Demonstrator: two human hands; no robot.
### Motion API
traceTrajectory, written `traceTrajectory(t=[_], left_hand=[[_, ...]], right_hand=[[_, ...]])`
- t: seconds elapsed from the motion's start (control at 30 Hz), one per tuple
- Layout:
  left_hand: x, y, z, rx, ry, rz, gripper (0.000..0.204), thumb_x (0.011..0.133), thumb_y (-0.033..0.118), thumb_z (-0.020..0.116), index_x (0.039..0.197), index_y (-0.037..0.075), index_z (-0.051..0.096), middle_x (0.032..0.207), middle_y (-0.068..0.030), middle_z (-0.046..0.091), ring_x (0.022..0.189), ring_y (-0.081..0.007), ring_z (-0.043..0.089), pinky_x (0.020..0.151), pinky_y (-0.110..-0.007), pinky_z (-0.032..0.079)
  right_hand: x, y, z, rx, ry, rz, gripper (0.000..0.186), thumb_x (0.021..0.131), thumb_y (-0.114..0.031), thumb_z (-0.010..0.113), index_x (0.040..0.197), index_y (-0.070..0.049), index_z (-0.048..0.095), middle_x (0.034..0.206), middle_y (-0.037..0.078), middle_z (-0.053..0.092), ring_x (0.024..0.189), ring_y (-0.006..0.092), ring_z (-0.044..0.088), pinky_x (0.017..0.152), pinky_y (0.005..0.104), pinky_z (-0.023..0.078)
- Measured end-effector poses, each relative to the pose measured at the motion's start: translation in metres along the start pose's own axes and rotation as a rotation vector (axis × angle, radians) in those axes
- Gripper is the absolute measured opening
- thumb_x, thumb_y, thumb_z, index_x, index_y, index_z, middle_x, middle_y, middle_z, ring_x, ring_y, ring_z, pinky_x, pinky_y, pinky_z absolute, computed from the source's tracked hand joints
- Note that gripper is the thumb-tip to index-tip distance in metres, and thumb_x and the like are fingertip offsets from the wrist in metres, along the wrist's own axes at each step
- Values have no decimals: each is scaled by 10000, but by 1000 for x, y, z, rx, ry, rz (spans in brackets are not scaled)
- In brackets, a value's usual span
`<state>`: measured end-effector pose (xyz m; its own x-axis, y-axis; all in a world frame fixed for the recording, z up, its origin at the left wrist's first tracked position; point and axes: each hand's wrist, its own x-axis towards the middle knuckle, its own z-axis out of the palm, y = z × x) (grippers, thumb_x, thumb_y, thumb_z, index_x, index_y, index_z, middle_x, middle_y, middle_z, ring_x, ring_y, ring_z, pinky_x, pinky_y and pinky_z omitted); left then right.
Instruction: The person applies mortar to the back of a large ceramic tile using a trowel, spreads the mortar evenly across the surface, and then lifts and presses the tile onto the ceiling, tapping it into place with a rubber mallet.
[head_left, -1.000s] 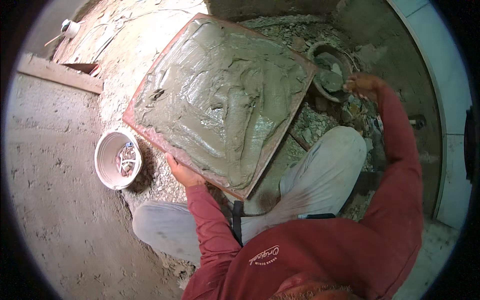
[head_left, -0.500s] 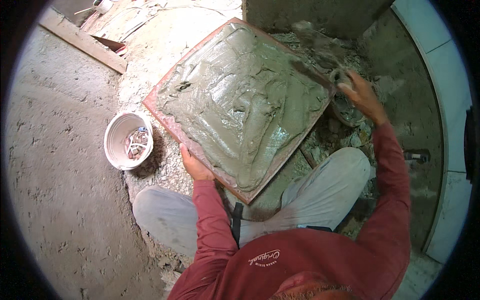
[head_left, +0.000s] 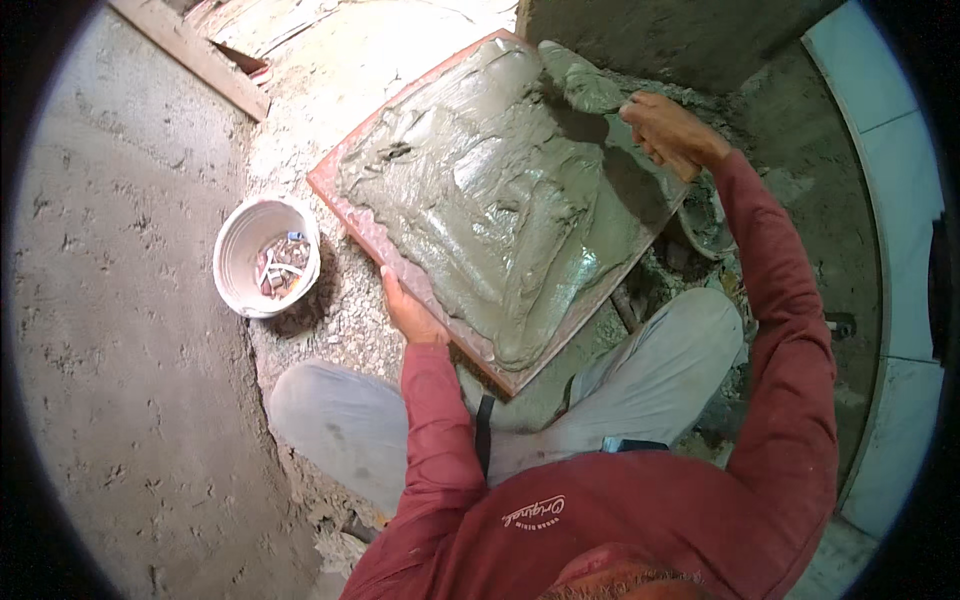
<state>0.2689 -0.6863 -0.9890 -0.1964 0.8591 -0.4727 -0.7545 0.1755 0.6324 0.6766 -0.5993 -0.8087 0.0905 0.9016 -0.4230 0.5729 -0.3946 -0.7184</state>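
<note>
Over the rubble floor (head_left: 345, 338), the left grip (head_left: 410, 310) clasps a tile (head_left: 355, 222) at twelve o'clock, the right grip (head_left: 668, 128) a trowel (head_left: 585, 88) at one, best swept lightly to keep the cement (head_left: 470, 200) even.

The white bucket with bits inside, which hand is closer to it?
Left. The left hand is just to the right of the white bucket, not touching it; the right hand is much farther off, across the tile.
</note>
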Motion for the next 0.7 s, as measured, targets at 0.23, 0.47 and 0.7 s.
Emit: traceTrajectory(t=[0.23,0.47,0.7], left_hand=[[3,-1,7,-5,-76,-31,489,1055,421,396,1341,44,522,1229,-70,604,1120,-208,592,986,-365,464],[4,2,-2,27,-16,2,485,1051,413,406,1339,41,522,1240,-76,601,1116,-213,594,989,-373,463],[3,0,-1,-8,-41,-7,484,1048,422,416,1321,38,524,1183,-65,596,1079,-197,594,957,-357,477]], right_hand=[[7,1,44,153,-273,136,365,1012,-409,545,977,-46,562,681,-26,515,430,47,468,348,214,419],[-52,-29,59,-360,-490,-97,370,943,-402,641,1029,-48,576,761,30,572,595,160,608,546,339,495],[-75,-16,37,-1154,-302,-547,321,848,-308,735,1070,-107,619,948,90,617,898,331,658,718,430,513]])
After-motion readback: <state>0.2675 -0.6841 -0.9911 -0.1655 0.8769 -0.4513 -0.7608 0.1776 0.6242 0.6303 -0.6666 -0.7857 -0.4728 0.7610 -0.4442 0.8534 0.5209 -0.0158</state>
